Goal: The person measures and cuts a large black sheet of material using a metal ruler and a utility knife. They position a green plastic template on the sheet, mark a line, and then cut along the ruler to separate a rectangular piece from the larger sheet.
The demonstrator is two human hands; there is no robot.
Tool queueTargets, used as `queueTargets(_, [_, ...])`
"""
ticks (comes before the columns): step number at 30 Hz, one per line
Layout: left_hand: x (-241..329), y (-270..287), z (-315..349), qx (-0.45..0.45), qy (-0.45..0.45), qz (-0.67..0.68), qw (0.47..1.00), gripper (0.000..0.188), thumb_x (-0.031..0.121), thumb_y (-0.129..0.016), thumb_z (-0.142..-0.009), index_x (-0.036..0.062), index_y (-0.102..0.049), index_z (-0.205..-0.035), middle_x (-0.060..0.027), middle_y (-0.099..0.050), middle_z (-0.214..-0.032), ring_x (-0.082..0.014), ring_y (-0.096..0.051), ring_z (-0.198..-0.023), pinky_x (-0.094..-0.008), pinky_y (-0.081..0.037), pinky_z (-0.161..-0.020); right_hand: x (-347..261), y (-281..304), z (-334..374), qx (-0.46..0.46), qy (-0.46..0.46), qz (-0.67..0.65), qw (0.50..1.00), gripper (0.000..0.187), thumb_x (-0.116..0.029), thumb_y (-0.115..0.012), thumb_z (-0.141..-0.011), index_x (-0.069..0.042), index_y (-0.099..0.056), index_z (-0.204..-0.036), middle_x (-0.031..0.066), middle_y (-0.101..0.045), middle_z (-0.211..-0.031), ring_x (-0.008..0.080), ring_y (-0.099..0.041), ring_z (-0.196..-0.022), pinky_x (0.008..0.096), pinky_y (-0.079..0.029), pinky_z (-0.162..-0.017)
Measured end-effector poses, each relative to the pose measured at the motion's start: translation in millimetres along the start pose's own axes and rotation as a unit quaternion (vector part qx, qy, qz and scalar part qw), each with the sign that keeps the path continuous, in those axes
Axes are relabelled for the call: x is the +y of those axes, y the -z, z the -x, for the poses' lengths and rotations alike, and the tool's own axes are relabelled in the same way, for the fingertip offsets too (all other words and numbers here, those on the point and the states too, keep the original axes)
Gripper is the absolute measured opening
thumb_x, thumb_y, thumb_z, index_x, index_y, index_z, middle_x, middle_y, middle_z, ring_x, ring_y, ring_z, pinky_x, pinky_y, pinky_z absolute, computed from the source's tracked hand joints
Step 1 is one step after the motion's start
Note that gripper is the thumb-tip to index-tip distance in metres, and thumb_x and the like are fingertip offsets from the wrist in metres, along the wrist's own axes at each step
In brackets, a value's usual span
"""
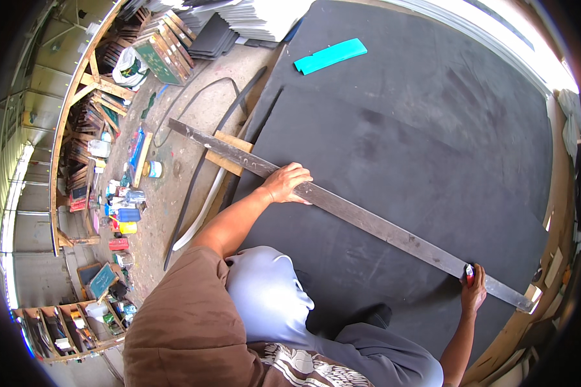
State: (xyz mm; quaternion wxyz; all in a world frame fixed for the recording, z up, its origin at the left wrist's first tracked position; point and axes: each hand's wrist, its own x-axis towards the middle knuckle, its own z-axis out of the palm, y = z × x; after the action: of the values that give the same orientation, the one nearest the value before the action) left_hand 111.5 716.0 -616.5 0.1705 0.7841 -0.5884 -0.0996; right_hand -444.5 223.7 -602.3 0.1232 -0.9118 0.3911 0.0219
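A long metal straightedge [381, 227] lies slantwise across a large dark sheet [445, 148], from upper left to lower right. My left hand [289, 183] is closed over its upper-left part, fingers on the far side and thumb on the near side. Near the lower-right end, my right hand [474, 293] pinches a small red and white tool [469, 275] against the bar; its kind is mostly hidden by my fingers. Beneath the bar's left part sits a flat piece of wood [223, 161], at the sheet's left edge. A pale wood block [532, 297] is by the other end.
A teal strip [331, 56] rests on the far part of the sheet. Dark and white strips [203, 206] lie along its left side. Bottles and paint pots [128, 214] stand on the stained floor. Farther back are stacked wooden-edged boards [164, 48] and white sheets [265, 19].
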Motion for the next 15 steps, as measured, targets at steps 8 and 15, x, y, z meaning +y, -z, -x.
queueTargets(8, [2,1,0,-0.001,0.005,0.002,1.000,0.071,0.045,-0.095,-0.067,0.0071,-0.070,-0.122,-0.0059,-0.066,-0.125,-0.0293,-0.058,-0.122,-0.0421,-0.052,-0.107,-4,2,1,-0.001,-0.004,-0.004,1.000,0.066,-0.007,-0.080,-0.082,-0.012,-0.058,-0.144,0.0129,-0.061,-0.147,0.0383,-0.063,-0.128,0.0462,-0.055,-0.101])
queueTargets(15, [-8,5,7,0.004,-0.003,-0.009,1.000,0.070,0.046,-0.095,-0.068,0.0074,-0.070,-0.121,-0.0071,-0.067,-0.125,-0.0311,-0.059,-0.120,-0.0426,-0.053,-0.105,-18,-3,5,-0.002,-0.024,-0.004,1.000,0.067,-0.008,-0.084,-0.080,-0.015,-0.059,-0.142,0.0107,-0.061,-0.147,0.0366,-0.064,-0.127,0.0455,-0.056,-0.100])
